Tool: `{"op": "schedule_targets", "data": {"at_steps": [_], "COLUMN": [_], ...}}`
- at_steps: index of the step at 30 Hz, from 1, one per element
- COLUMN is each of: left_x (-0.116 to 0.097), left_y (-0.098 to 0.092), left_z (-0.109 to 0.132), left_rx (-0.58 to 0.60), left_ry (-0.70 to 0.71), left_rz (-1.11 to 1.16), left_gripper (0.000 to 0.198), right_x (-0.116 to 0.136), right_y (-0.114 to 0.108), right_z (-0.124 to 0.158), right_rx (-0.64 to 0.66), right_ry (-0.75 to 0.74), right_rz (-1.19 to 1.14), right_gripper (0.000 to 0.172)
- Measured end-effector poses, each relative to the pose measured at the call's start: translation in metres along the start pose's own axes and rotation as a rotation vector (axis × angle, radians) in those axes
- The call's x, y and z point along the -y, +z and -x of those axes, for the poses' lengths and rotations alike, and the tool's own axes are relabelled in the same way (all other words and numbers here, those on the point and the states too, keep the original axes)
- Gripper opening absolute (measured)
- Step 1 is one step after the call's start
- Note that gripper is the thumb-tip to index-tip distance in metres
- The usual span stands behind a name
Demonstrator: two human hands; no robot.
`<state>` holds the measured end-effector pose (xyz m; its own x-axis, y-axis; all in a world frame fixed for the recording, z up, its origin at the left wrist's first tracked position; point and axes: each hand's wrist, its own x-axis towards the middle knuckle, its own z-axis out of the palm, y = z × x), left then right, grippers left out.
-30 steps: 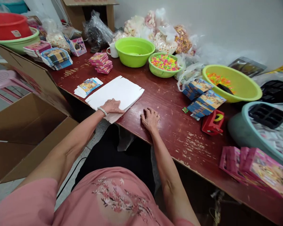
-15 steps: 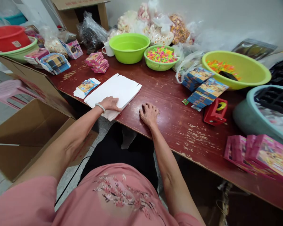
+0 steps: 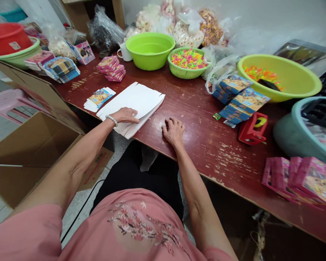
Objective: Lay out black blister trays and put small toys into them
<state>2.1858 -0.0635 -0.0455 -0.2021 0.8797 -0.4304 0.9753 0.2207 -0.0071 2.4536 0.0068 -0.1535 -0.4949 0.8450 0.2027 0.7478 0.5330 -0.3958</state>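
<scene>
Lifted slightly since the earlier frame, the top white sheet (image 3: pixel 141 95) now parts from its stack (image 3: pixel 129 131) along the edge by the left hand (image 3: pixel 125 115).
That hand lies with its fingers over the sheet and its thumb at the raised edge; whether it pinches the sheet, I cannot tell. The stack sits at the near edge of the red-brown counter (image 3: pixel 203 127), one corner jutting past it. To its right, the right hand (image 3: pixel 174 131) rests on the bare surface, empty, fingers loosely bent. Small blue cards (image 3: pixel 99 98) lie fanned just left of the stack, with pink boxes (image 3: pixel 111 69) piled behind. Farther right stand stacked blue boxes (image 3: pixel 243 103) beside a red tape dispenser (image 3: pixel 251 131).
</scene>
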Motion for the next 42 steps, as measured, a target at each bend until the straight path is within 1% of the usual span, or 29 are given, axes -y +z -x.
{"op": "schedule_targets", "data": {"at_steps": [4, 6, 10, 13, 16, 20, 21, 22, 24, 26, 27, 29, 32, 34, 37, 39, 42], "left_x": [0.008, 0.012, 0.013, 0.006, -0.006, -0.024, -0.027, -0.030, -0.030, -0.026, -0.024, -0.021, -0.022, -0.024, -0.025, -0.024, -0.021], "left_y": [-0.003, -0.005, -0.011, -0.012, -0.003, 0.018, 0.022, 0.024, 0.024, 0.018, 0.014, 0.006, 0.000, 0.001, 0.008, 0.011, 0.009], "left_z": [-0.001, -0.001, 0.001, 0.004, 0.006, 0.009, 0.010, 0.011, 0.011, 0.011, 0.011, 0.013, 0.016, 0.013, 0.002, -0.005, -0.001], "left_rx": [0.012, 0.020, 0.048, 0.063, 0.049, -0.029, -0.054, -0.073, -0.103, -0.118, -0.120, -0.117, -0.097, -0.091, -0.106, -0.106, -0.111], "left_ry": [0.047, 0.049, 0.048, 0.073, 0.080, -0.049, -0.079, -0.097, -0.083, -0.059, -0.046, -0.035, -0.042, -0.034, -0.014, -0.014, 0.043], "left_rz": [0.062, 0.090, 0.093, 0.073, 0.077, 0.167, 0.206, 0.240, 0.311, 0.367, 0.384, 0.393, 0.392, 0.400, 0.383, 0.375, 0.414], "left_gripper": [0.072, 0.072, 0.073, 0.071, 0.074, 0.105, 0.111, 0.112, 0.106, 0.090, 0.083, 0.074, 0.075, 0.080, 0.085, 0.081, 0.062], "right_x": [0.006, 0.017, 0.048, 0.066, 0.072, 0.065, 0.062, 0.057, 0.047, 0.038, 0.034, 0.028, 0.027, 0.028, 0.029, 0.027, 0.026], "right_y": [-0.002, -0.002, 0.001, 0.009, 0.017, 0.026, 0.029, 0.032, 0.040, 0.050, 0.053, 0.056, 0.052, 0.048, 0.048, 0.049, 0.046], "right_z": [-0.007, -0.018, -0.055, -0.082, -0.097, -0.101, -0.102, -0.102, -0.107, -0.116, -0.121, -0.128, -0.129, -0.127, -0.126, -0.128, -0.131], "right_rx": [-0.017, -0.048, -0.063, 0.035, 0.135, 0.145, 0.138, 0.125, 0.071, 0.012, 0.015, 0.009, 0.044, 0.056, 0.026, 0.024, 0.063], "right_ry": [0.081, 0.063, -0.154, -0.310, -0.408, -0.470, -0.482, -0.497, -0.526, -0.514, -0.540, -0.556, -0.543, -0.519, -0.486, -0.478, -0.530], "right_rz": [-0.050, -0.075, 0.020, 0.106, 0.151, 0.155, 0.154, 0.148, 0.139, 0.126, 0.116, 0.105, 0.107, 0.109, 0.104, 0.110, 0.154], "right_gripper": [0.053, 0.057, 0.056, 0.043, 0.038, 0.044, 0.045, 0.043, 0.043, 0.044, 0.045, 0.049, 0.054, 0.057, 0.058, 0.056, 0.055]}}
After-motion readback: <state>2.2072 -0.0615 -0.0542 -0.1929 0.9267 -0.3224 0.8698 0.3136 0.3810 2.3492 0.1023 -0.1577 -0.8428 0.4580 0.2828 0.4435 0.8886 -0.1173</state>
